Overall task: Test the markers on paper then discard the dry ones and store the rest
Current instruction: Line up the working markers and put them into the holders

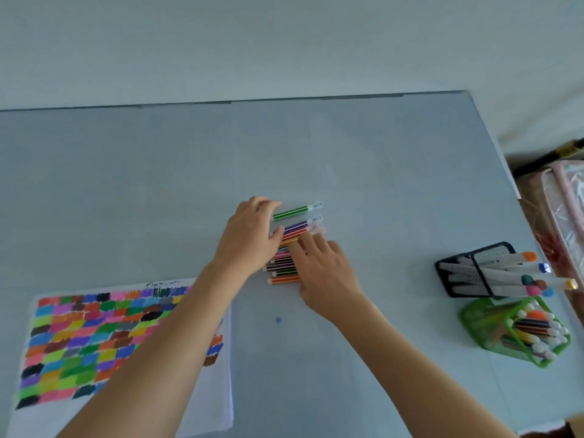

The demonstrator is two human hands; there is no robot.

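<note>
Head view, near to far: swatch-covered paper (94, 336), then both hands on the marker row (284, 263) mid-table. Right hand (328, 273) lies flat on it, left hand (252, 235) pinches the green marker (292, 212). I'd square the ends before scooping.

Both hands reach forward, left (249, 238) curled, right (325, 273) flat.

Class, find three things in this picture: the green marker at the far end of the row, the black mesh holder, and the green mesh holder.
green marker (292, 212), head view, on the middle of its striped barrel.
black mesh holder (456, 267), head view, on its mesh side wall.
green mesh holder (477, 320), head view, on its mesh side wall.
</note>
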